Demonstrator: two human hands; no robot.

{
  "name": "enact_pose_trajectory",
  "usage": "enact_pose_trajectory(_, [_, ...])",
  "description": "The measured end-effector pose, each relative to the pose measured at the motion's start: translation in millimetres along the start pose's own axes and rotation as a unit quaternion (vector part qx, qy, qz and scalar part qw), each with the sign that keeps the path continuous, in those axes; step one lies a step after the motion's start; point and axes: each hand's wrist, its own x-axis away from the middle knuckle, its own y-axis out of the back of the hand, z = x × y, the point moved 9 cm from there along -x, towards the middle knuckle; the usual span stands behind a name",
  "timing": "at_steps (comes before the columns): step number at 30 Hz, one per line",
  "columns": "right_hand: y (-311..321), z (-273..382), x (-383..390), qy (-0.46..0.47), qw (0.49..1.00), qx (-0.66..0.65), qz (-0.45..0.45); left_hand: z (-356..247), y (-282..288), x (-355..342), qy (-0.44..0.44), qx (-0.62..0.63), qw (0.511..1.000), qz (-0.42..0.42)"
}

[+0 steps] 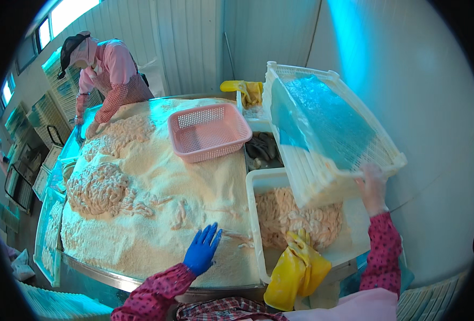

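Note:
My left hand [202, 250], in a blue glove, is open, fingers stretched over pale granular coating [119, 235] spread on the table. My right hand [372, 190], in a translucent glove, grips the near edge of a tilted stack of white mesh crates [298, 192], with a translucent blue sheet [322, 107] in the top one. Below the stack, a white tub [255, 246] holds pale raw strips [296, 216], with yellow rubber gloves [296, 270] draped over its front. A heap of similar strips [97, 187] and a few loose pieces lie in the coating at the left.
A pink basket [210, 150] sits at the table's back, beside a dark bin [262, 150] and a smaller container with yellow gloves [250, 91]. A co-worker [114, 75] leans over the back left. Blue trays [52, 235] line the left edge; stacked racks [49, 112] stand beyond.

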Motion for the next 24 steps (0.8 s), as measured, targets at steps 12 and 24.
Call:
enact_pose_trajectory(12, [108.1, -27.5, 170.4, -0.01, 1.0, 0.006, -0.017, 79.2, -50.2, -125.6, 0.004, 0.097, 0.989, 0.108])
enact_pose_trajectory(24, [16.5, 267.6, 228.1, -0.146, 0.727, -0.64, 0.201, 79.3, -85.8, -201.0, -0.03, 0.182, 0.979, 0.089])
